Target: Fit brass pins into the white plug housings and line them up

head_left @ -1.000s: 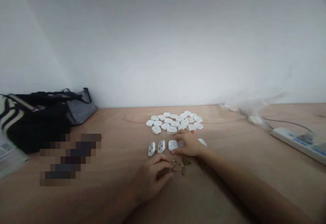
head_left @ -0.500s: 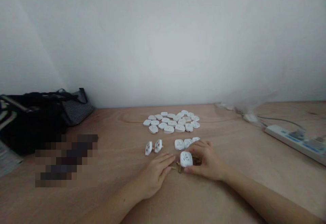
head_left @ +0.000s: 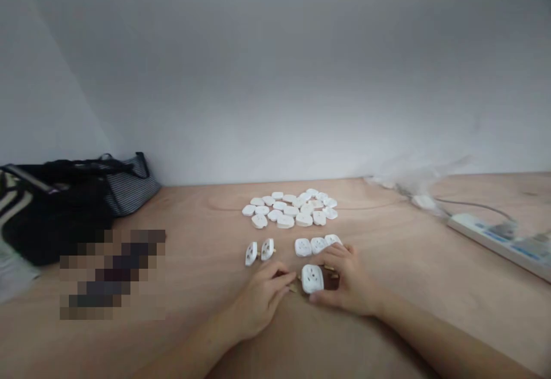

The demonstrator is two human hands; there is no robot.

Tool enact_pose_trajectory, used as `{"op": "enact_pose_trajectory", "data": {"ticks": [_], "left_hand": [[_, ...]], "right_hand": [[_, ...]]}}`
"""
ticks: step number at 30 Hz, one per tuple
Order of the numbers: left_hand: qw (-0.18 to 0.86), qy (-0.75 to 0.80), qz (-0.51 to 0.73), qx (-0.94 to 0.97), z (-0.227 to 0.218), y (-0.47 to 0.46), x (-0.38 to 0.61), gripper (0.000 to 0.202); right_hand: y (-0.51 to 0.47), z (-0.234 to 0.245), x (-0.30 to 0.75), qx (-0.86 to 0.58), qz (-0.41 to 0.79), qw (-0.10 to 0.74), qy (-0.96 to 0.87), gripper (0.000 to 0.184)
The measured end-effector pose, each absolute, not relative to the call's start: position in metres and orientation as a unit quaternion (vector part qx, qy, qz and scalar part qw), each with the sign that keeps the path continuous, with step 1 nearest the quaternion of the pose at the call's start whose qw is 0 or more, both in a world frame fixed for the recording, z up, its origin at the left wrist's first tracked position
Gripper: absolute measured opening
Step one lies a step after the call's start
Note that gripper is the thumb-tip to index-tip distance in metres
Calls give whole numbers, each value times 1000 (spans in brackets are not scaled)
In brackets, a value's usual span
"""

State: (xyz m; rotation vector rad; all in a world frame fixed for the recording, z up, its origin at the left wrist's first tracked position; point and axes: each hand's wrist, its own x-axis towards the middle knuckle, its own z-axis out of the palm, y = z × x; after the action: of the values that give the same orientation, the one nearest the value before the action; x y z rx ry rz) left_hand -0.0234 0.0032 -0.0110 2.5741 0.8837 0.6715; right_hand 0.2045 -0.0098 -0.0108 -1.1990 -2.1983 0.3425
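My right hand (head_left: 355, 284) is closed on a white square plug cover (head_left: 312, 279), held by its edges with the slotted side facing me. Under that palm, loose brass pins (head_left: 331, 274) partly show. My left hand (head_left: 262, 298) pinches a small brass pin (head_left: 293, 287) just left of the cover; the fingers hide part of it. Beyond my right fingers, three white covers (head_left: 303, 247) lie in a row, the last partly hidden. Two white pieces with brass pins (head_left: 267, 249) stand on edge beyond my left hand.
A cluster of several white plug covers (head_left: 285, 221) lies farther back on the wooden table (head_left: 193, 287). At the right are a power strip (head_left: 495, 244) with a cable and a clear plastic bag (head_left: 417, 181). Black bags (head_left: 55, 212) and a pixelated patch occupy the left.
My right hand has shifted the plug cover slightly left and toward me. My left fingers have gone from lying nearly flat by the brass pins to pinching one.
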Motion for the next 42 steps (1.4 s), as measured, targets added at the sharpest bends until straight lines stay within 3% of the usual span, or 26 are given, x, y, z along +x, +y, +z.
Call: {"op": "enact_pose_trajectory", "data": {"ticks": [18, 24, 42], "left_hand": [[161, 364, 327, 857, -15, 5, -25, 4], [140, 339, 413, 833, -19, 0, -24, 14], [93, 136, 385, 908, -7, 4, -21, 22]], "right_hand": [[-9, -17, 203, -433, 129, 326, -830, 41], [-10, -16, 198, -420, 126, 335, -834, 42], [-12, -11, 194, -367, 158, 326, -857, 43]]}}
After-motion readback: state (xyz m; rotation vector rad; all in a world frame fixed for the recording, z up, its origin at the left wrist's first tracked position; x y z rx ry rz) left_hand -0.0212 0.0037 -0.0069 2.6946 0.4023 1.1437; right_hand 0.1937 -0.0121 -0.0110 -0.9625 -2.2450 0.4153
